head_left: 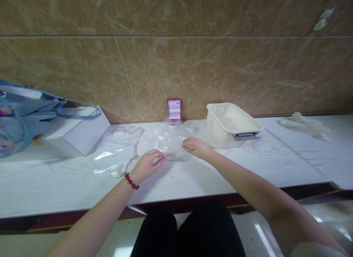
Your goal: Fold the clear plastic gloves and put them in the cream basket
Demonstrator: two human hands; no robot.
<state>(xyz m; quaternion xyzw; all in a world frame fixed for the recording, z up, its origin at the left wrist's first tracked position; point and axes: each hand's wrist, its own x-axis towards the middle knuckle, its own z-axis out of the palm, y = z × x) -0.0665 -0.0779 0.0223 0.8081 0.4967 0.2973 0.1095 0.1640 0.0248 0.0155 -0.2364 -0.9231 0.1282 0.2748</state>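
the thin clear plastic (172, 137) lay between and just beyond my hands, pinched in the fingertips of my left hand (147, 164) and my right hand (198, 148). an uneven pull, i judged, could have torn so flimsy a film or made it cling to the shiny plastic (118, 144) left of my left hand, and a wide tug could have toppled the phone (174, 110) beyond both hands or jogged the cream tub (217, 133) right of my right hand.

The counter (68, 190) bears clear plastic (157, 138) and a bin (222, 133).
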